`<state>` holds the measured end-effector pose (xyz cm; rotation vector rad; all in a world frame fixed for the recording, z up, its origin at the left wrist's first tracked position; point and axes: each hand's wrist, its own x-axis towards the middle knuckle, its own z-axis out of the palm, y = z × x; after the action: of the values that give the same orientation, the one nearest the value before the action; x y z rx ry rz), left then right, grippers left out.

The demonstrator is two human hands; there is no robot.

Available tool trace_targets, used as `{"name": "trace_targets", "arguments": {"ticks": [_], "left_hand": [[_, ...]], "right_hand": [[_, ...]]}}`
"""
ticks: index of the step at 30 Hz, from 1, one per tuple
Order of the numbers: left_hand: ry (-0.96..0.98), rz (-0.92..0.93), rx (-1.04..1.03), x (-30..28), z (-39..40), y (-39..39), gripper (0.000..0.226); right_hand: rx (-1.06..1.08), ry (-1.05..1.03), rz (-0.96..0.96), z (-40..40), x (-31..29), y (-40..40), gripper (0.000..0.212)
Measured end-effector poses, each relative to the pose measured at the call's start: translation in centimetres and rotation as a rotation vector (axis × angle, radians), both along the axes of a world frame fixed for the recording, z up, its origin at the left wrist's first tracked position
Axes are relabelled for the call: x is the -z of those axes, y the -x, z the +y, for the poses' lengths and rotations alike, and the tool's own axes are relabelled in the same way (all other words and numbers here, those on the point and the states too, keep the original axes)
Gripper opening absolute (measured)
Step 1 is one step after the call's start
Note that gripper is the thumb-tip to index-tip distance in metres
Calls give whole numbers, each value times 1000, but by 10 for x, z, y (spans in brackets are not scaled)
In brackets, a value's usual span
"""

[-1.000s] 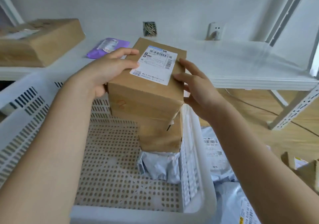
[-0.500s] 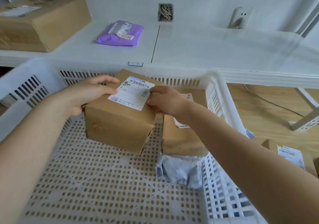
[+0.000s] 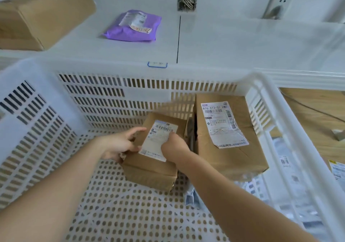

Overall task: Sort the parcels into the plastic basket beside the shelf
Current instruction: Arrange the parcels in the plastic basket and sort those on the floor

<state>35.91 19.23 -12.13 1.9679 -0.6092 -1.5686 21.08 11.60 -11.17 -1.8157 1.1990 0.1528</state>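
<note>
Presently: small cardboard box (image 3: 155, 154) between left hand (image 3: 119, 143) and right hand (image 3: 172, 145), both gripping; long axis toward basket's (image 3: 119, 92) far wall

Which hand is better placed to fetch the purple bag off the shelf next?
Left. The left hand sits on the small box's left side, nearer the purple bag at upper left; the right hand would have to cross over.

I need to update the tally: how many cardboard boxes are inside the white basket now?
2. The small box stands on the basket floor, held by the left hand and right hand. The large box stands beside it, on the right. Others may be hidden.
</note>
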Motion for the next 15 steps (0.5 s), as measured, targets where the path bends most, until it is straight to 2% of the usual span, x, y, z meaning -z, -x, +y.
{"name": "trace_targets", "arguments": {"ticks": [2,4,10,15], "left_hand": [[-17,8,4,13,-5,1,66],[-17,40,-14,25,-7,2,67],[61,83,-93,57,-13,12,64],[89,-21,-49,59,-22,21,62]], "right_hand": [[74,-29,-9,3,18,-3,45],[63,52,33,4,32,0,48],[-243,215,250,12,54,15,65],[-422,265,345,18,55,24,65]]}}
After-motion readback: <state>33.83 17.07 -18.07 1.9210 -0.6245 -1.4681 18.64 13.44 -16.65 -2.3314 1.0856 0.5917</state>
